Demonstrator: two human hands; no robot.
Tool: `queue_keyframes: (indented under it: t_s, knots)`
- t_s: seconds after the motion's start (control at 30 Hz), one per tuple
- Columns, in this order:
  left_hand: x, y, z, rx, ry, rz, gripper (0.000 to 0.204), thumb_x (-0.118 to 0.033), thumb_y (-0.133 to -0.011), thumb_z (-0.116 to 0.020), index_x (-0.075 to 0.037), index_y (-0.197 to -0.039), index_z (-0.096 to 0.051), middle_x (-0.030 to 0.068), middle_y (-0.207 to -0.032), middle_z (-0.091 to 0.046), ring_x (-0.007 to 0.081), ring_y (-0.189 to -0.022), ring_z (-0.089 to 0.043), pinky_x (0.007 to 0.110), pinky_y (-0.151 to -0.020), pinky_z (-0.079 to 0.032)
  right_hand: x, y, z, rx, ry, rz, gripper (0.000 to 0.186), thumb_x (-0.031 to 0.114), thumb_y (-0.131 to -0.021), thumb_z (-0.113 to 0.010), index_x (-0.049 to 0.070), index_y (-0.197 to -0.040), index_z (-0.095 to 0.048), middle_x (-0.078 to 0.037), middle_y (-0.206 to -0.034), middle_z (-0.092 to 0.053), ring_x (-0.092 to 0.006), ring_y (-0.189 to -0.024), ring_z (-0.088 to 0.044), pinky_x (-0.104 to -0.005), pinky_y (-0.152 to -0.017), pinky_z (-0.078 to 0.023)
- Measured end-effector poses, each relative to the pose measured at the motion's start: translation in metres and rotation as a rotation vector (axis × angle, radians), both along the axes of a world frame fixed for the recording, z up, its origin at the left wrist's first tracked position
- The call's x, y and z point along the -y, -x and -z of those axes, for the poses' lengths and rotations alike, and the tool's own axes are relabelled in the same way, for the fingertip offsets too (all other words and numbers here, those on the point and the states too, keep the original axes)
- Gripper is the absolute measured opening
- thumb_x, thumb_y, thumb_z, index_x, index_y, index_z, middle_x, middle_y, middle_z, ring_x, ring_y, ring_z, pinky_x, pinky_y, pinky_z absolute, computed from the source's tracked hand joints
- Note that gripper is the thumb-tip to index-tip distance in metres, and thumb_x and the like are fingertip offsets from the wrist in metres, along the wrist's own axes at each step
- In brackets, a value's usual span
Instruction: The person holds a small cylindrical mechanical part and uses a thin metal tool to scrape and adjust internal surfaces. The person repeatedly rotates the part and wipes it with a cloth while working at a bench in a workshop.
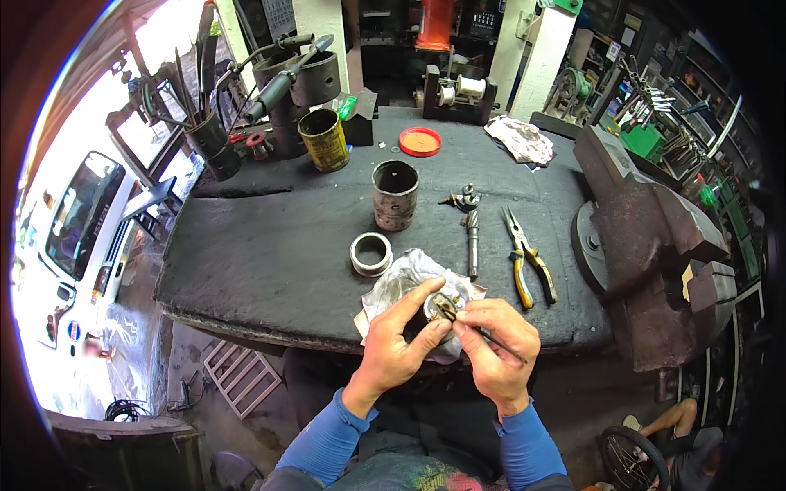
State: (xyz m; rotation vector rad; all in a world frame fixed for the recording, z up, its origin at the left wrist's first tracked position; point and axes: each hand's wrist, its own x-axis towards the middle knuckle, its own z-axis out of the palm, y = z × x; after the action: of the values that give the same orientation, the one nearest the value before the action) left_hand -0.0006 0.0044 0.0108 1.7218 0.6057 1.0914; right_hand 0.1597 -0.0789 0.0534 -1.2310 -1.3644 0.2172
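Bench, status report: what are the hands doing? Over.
Left hand holding small round metallic part; right hand pinching thin dark rod at it. Crumpled whitish cloth beneath. Yellow-handled metal pliers lying apart, right.

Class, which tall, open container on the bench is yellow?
The stained can left of the red dish; the front cylinder is grey, the tool holder dark.

I'm standing in a workshop: a massive dark metal vise (pixel 655 233) is sitting at the right edge of a black-topped workbench (pixel 270 245), yellow-and-black long-nosed pliers (pixel 521 243) are lying toward its front right corner, and metal hand tools (pixel 652 110) are crowding together beyond its far right corner.
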Motion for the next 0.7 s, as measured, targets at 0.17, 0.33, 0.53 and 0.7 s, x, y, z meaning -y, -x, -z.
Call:
queue_keyframes:
  t_s: [0.17,0.33,0.53,0.7]
  knots:
    - [-0.001,0.003,0.004,-0.02,0.021,0.049,0.06,-0.032,-0.102,-0.081,0.0,-0.151,-0.064,0.02,-0.146,-0.072,0.031,-0.137,-0.068,0.04,-0.115,-0.05,0.0,0.002,-0.003,0.059,-0.017,0.02,0.019,-0.01,-0.082,-0.082,-0.002,-0.098,-0.078,-0.016,-0.096,-0.079,-0.0299,-0.09,-0.078,-0.0371,-0.082,-0.061]
    - [-0.002,0.003,0.002,-0.035,0.031,0.067,0.058,-0.032,-0.106,-0.076,0.0,-0.153,-0.062,0.0205,-0.148,-0.07,0.0321,-0.139,-0.066,0.04,-0.116,-0.05,-0.007,-0.002,-0.002,0.062,-0.007,0.031,0.017,-0.009,-0.083,-0.083,-0.002,-0.098,-0.078,-0.015,-0.096,-0.079,-0.0296,-0.089,-0.077,-0.037,-0.082,-0.061]
    - [-0.002,0.004,0.003,-0.042,0.016,0.058,0.059,-0.034,-0.106,-0.076,-0.002,-0.153,-0.062,0.0204,-0.148,-0.07,0.0326,-0.139,-0.067,0.04,-0.115,-0.051,-0.009,-0.009,-0.004,0.1,0.002,0.017,0.016,-0.009,-0.085,-0.082,-0.003,-0.099,-0.077,-0.015,-0.098,-0.078,-0.0276,-0.091,-0.076,-0.0353,-0.083,-0.06]
    - [-0.004,0.005,0.002,-0.045,0.004,0.047,0.059,-0.034,-0.104,-0.078,-0.002,-0.152,-0.064,0.0201,-0.147,-0.071,0.032,-0.138,-0.068,0.04,-0.115,-0.051,-0.007,-0.013,-0.01,0.13,0.023,-0.059,0.016,-0.009,-0.083,-0.083,-0.001,-0.097,-0.078,-0.015,-0.098,-0.078,-0.0277,-0.09,-0.077,-0.0365,-0.082,-0.06]
